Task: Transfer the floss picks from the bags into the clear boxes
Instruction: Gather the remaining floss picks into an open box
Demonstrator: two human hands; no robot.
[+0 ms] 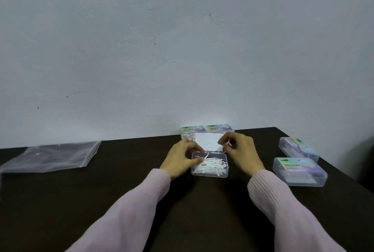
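Open clear box [209,165] sits central on the dark surface [121,191] with floss picks [208,166] inside; left hand [182,158] pinches its rim, likely to steady it, while right hand [240,150] pinches one pick above the raised lid [208,142], emptied bag [50,155] set aside left.

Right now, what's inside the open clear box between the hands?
The open clear box holds a loose pile of white floss picks. The left hand covers its left rim, hiding that corner. The right hand pinches one floss pick above it.
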